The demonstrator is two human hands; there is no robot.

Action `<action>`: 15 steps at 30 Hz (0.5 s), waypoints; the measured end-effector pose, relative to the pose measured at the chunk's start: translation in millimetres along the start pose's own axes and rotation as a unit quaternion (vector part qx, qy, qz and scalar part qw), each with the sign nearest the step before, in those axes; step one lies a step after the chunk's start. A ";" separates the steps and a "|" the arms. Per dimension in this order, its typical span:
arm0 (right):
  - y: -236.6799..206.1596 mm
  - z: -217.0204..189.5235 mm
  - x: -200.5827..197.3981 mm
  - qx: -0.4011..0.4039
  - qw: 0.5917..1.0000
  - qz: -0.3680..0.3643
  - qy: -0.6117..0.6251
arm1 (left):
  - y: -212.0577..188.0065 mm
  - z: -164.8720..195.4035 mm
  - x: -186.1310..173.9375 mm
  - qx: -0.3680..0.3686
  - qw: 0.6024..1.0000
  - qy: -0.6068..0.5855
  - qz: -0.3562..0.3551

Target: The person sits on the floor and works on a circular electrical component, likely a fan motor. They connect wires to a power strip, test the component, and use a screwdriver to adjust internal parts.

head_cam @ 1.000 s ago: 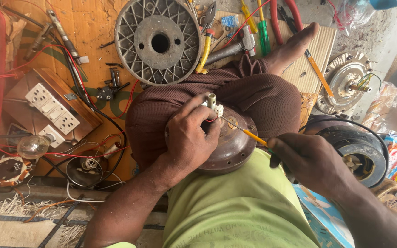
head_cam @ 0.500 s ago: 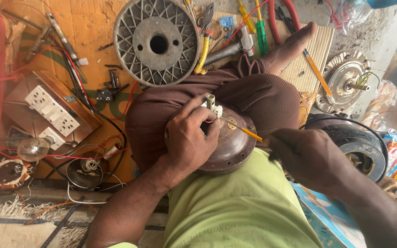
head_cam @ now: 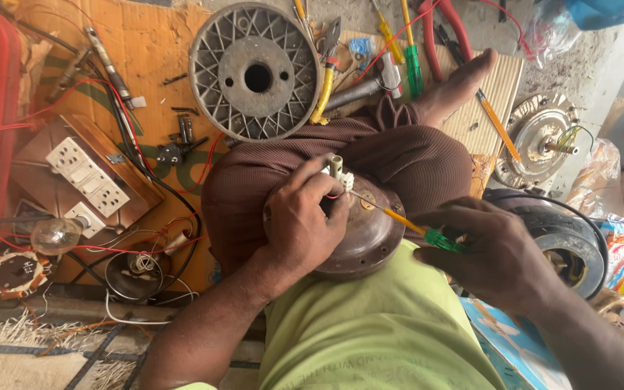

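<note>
1. My left hand is clenched around the small white connector block on top of the brown motor housing, which rests on my lap, near the middle of the scene.
2. My right hand grips the green-handled screwdriver, tip at the block.
3. I judge the tip could slip off the screw and jab my left fingers, since they sit just beside it.
4. The round housing could roll on my knee, and the thin red wire could pull loose.
</note>
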State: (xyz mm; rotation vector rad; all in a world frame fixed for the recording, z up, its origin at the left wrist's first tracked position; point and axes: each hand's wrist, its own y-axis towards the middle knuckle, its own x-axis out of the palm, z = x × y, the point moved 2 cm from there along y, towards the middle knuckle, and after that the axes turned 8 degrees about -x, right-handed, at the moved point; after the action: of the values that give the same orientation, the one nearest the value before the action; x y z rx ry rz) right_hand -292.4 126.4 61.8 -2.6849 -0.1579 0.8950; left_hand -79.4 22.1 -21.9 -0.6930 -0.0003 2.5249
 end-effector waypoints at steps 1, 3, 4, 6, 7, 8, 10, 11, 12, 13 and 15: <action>-4.7 -0.2 0.1 0.014 0.999 0.028 -0.025 | -0.2 -0.3 0.2 -0.005 1.000 -0.002 -0.008; -15.0 0.0 1.2 0.047 0.993 0.080 -0.075 | -0.9 -1.3 0.7 -0.008 1.000 -0.004 -0.014; -17.1 1.9 3.8 0.062 0.992 0.081 -0.068 | -1.1 -2.0 0.8 -0.003 1.000 -0.003 -0.010; -17.3 6.8 7.7 0.092 0.990 0.086 -0.057 | -1.4 -3.5 1.6 0.001 1.000 -0.004 -0.010; -15.2 10.8 9.6 0.132 0.989 0.050 -0.050 | -1.4 -4.3 1.9 -0.001 1.000 -0.005 -0.013; -11.0 15.4 10.0 0.170 0.984 0.014 -0.044 | -1.1 -4.8 2.2 -0.003 1.000 -0.006 -0.015; -2.5 21.9 10.4 0.250 0.966 -0.068 -0.013 | -0.8 -5.0 1.9 -0.011 1.000 -0.004 -0.014; 1.4 24.2 9.0 0.292 0.950 -0.112 0.009 | -0.4 -4.5 2.0 -0.014 1.000 -0.004 -0.013; 3.5 24.7 8.0 0.331 0.931 -0.152 0.030 | -0.1 -3.7 1.7 -0.008 1.000 -0.005 -0.012; 7.8 19.5 3.9 0.229 0.966 -0.119 0.015 | 0.3 -2.7 1.4 -0.001 1.000 -0.005 -0.009; 8.4 4.8 -1.8 0.022 0.998 -0.053 -0.012 | 0.6 -1.5 0.7 0.006 1.000 -0.006 -0.004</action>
State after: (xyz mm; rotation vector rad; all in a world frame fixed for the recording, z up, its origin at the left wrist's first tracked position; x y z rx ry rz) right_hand -296.6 119.3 56.5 -2.5996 -0.2808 0.8869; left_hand -79.5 21.7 -23.6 -0.6729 0.0071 2.5192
